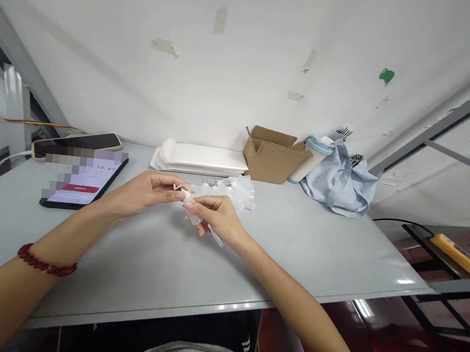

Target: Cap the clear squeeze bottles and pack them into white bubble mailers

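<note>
My left hand [149,189] and my right hand [218,216] meet above the middle of the grey table [158,269]. The left fingers pinch a small white piece at the top of a clear plastic bag [199,217]. My right hand is closed around that bag, whose lower end sticks out below the palm. Just behind the hands lies a loose pile of clear plastic bags [237,190] with small metal bits beside it. A dark red bead bracelet circles my left wrist.
A tablet [83,182] with a lit screen and a phone [79,143] on a cable lie at the left. A stack of white padded sheets [201,158], an open cardboard box [273,155], a cup and a blue cloth bag [339,181] line the wall.
</note>
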A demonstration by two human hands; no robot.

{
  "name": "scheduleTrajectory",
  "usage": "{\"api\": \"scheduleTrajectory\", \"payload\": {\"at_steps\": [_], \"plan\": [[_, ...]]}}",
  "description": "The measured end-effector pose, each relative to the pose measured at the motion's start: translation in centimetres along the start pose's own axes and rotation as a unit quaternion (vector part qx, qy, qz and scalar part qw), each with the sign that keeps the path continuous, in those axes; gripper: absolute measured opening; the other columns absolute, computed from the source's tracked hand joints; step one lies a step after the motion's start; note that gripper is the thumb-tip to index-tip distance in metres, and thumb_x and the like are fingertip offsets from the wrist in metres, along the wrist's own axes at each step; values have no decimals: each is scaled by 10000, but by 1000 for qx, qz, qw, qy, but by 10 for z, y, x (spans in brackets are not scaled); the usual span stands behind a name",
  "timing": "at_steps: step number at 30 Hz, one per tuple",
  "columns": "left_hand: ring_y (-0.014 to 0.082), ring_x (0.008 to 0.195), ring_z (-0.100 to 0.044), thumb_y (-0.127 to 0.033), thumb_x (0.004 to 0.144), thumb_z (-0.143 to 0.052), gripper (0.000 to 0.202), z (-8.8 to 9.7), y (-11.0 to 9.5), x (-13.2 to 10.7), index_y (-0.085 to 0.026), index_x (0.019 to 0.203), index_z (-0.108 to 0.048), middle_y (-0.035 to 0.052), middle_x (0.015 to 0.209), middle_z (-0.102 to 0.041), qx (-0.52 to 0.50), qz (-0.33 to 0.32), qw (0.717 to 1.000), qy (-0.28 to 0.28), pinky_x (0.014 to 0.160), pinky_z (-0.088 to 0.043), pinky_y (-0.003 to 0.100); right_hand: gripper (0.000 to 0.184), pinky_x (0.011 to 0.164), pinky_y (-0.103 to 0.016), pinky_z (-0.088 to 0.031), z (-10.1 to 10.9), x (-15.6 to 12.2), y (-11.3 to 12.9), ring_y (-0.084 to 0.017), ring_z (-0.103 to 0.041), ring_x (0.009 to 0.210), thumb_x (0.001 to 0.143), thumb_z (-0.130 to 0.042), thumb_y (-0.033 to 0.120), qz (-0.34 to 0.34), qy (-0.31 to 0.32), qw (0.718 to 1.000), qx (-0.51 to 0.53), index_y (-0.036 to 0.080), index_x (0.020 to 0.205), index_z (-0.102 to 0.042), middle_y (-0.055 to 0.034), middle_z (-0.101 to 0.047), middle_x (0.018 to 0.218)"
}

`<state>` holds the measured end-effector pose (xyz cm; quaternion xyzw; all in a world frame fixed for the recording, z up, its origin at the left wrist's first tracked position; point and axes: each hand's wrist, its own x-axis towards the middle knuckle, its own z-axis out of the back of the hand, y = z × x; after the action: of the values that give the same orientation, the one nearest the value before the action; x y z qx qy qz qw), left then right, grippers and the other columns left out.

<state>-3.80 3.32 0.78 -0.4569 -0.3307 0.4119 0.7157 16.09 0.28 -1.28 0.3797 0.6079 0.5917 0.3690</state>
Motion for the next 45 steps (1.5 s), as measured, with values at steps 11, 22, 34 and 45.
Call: {"api": "scheduleTrajectory", "payload": {"at_steps": [11, 22, 34, 45], "plan": [[199, 719, -664, -516, 779, -649, 319, -10, -8, -1, -205, 737, -705, 22, 724, -719, 81, 12, 996, -24, 743, -551, 308, 435, 575, -251, -317, -1, 2, -8, -92, -385, 566, 888, -573, 540, 195, -124, 926, -298, 153, 703, -647, 17, -497, 608], [213, 872, -668, -474, 817, -623, 271, 0, -8, -3, -236, 878, -738, 42, 944, -741, 54, -52, 997, 27, 768, -551, 289, 444, 471, -235, -287, 5, -3, 9, -67, -383, 466, 830, -595, 585, 33, -2, 997, -75, 155, 815, -705, 8, -595, 651], [208, 837, -679, -451, 719, -715, 259, -4, -9, -1, -224, 842, -735, 34, 895, -751, 16, -13, 1000, -22, 759, -560, 294, 437, 484, -236, -278, 2, -2, 7, -72, -359, 475, 836, -574, 565, 9, -8, 996, -86, 142, 836, -685, 13, -571, 642], [175, 740, -642, -486, 822, -602, 293, -9, -9, -2, -217, 792, -714, 16, 792, -720, 97, -22, 995, 3, 711, -546, 266, 446, 558, -260, -267, 1, 0, -1, -93, -341, 552, 896, -506, 540, 100, -64, 969, -216, 173, 651, -572, 25, -472, 598]]}}
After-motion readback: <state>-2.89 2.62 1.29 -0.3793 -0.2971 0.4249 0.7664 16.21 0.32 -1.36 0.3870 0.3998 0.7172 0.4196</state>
